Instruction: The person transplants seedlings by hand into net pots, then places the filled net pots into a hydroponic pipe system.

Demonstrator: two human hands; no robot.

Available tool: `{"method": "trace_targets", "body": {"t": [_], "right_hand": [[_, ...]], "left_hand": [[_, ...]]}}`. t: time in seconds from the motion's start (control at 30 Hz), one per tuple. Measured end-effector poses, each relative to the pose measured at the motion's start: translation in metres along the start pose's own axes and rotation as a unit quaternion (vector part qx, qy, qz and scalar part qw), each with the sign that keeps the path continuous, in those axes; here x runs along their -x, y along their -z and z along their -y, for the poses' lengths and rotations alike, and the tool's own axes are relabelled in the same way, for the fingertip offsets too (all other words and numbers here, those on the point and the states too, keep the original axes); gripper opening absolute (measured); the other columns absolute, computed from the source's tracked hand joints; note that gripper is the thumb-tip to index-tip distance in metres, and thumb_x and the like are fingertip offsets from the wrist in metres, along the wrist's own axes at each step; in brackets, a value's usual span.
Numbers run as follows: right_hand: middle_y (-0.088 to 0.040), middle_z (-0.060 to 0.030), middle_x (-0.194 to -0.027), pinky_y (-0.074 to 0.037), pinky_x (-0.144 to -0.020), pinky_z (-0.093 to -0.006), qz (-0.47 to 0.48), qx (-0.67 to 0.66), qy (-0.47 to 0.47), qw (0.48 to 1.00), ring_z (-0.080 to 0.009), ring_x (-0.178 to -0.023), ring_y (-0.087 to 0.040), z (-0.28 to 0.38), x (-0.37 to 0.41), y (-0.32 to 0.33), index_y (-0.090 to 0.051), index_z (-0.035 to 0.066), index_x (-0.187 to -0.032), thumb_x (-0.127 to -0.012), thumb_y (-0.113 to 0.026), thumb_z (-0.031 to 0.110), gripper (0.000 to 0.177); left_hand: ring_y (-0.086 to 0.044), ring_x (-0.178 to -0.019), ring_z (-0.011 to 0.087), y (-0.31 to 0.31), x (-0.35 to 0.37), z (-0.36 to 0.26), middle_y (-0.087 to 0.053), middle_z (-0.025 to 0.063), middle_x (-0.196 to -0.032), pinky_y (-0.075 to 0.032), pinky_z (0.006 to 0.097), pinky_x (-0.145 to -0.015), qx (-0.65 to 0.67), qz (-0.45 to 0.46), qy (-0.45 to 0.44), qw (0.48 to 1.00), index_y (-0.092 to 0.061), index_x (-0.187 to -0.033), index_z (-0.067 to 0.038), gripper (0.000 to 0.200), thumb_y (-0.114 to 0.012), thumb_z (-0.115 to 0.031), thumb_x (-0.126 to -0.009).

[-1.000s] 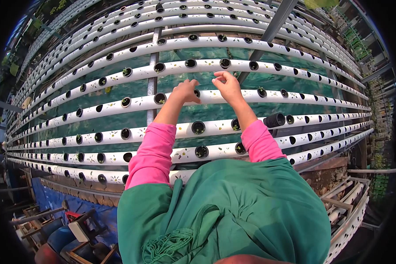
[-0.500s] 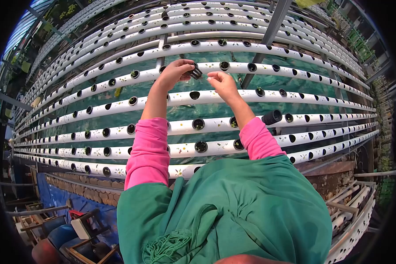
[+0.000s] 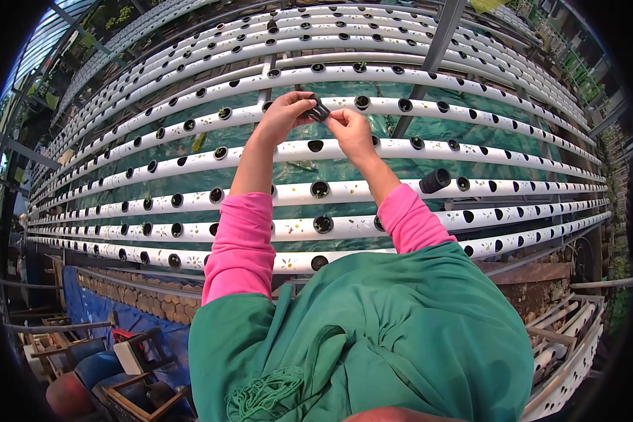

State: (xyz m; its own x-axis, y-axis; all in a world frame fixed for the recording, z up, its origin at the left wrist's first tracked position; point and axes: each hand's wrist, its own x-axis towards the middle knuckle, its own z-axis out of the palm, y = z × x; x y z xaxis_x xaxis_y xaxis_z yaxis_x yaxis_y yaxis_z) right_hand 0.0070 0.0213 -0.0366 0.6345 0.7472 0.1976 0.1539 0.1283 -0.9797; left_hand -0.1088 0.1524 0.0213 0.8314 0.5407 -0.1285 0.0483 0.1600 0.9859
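Note:
My left hand (image 3: 285,117) grips a small black net pot (image 3: 318,110), tilted, above the white pipes. The fingertips of my right hand (image 3: 352,132) are pinched together at the pot's lower right end and touch it. Whether they also hold something small there cannot be made out. Just below the pot, a white pipe (image 3: 288,152) has a dark open hole (image 3: 316,145). A stack of black net pots (image 3: 435,181) lies on a nearer pipe, right of my right forearm.
Rows of white pipes with round holes run across the view, several holding seedlings in black pots (image 3: 320,189). Green sheeting (image 3: 295,171) lies beneath. A grey metal post (image 3: 429,60) rises behind my right hand. Wooden frames and drums stand at lower left beside a blue tarp (image 3: 84,309).
My right hand has moved left and up to meet the net pot, its fingers now pinched at the pot's lower end. The left hand keeps its hold. The view has shifted slightly.

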Motion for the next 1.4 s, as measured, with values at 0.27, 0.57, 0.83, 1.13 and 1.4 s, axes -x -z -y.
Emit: {"method": "trace_targets", "body": {"t": [0.27,0.57,0.83,1.13,1.4], "right_hand": [[-0.068,-0.0144,-0.090,-0.051,-0.076,-0.0341,-0.003,0.160,-0.027,0.987,-0.0236,-0.084,-0.066,-0.030,0.009,0.014,-0.064,0.001,-0.107,-0.078,-0.071,0.025,0.038],[-0.068,-0.0120,-0.090,-0.051,-0.074,-0.0324,0.015,0.172,-0.027,0.985,-0.0204,-0.082,-0.065,-0.032,0.020,0.029,-0.064,0.003,-0.107,-0.078,-0.071,0.022,0.036],[-0.068,-0.0100,-0.089,-0.051,-0.073,-0.0314,0.013,0.162,-0.052,0.985,-0.0183,-0.079,-0.064,-0.042,0.022,0.036,-0.065,0.003,-0.106,-0.078,-0.071,0.020,0.034],[-0.068,-0.0106,-0.088,-0.049,-0.071,-0.0285,0.046,0.122,-0.071,0.989,-0.0154,-0.078,-0.063,-0.045,0.038,0.031,-0.064,0.000,-0.106,-0.080,-0.068,0.020,0.033],[-0.068,-0.0089,-0.088,-0.049,-0.072,-0.0279,0.071,0.096,-0.089,0.989,-0.0136,-0.081,-0.062,-0.044,0.065,0.032,-0.065,0.001,-0.105,-0.083,-0.066,0.017,0.027]], "left_hand": [[-0.061,-0.101,0.0246,0.016,-0.001,0.073,-0.060,0.0150,-0.111,-0.047,0.0345,-0.088,-0.308,-0.139,-0.065,0.939,-0.055,-0.123,-0.002,0.056,-0.073,-0.025,-0.076],[-0.056,-0.105,0.0334,-0.003,-0.016,0.145,-0.051,0.0155,-0.118,-0.046,0.0400,-0.092,-0.395,-0.210,-0.070,0.892,-0.054,-0.123,-0.011,0.054,-0.072,-0.018,-0.073],[-0.050,-0.117,0.0337,-0.007,-0.011,0.134,-0.046,0.0155,-0.130,-0.044,0.0422,-0.098,-0.502,-0.146,-0.038,0.852,-0.047,-0.134,-0.015,0.068,-0.075,-0.024,-0.072],[-0.059,-0.107,0.0266,0.026,0.036,0.102,-0.062,0.0137,-0.114,-0.047,0.0377,-0.091,-0.449,-0.041,-0.015,0.893,-0.058,-0.123,-0.009,0.043,-0.065,-0.017,-0.081],[-0.050,-0.121,0.0295,-0.010,0.090,0.123,-0.049,0.0159,-0.132,-0.039,0.0366,-0.102,-0.439,0.103,0.004,0.893,-0.048,-0.133,-0.008,0.065,-0.069,-0.017,-0.072]]}}
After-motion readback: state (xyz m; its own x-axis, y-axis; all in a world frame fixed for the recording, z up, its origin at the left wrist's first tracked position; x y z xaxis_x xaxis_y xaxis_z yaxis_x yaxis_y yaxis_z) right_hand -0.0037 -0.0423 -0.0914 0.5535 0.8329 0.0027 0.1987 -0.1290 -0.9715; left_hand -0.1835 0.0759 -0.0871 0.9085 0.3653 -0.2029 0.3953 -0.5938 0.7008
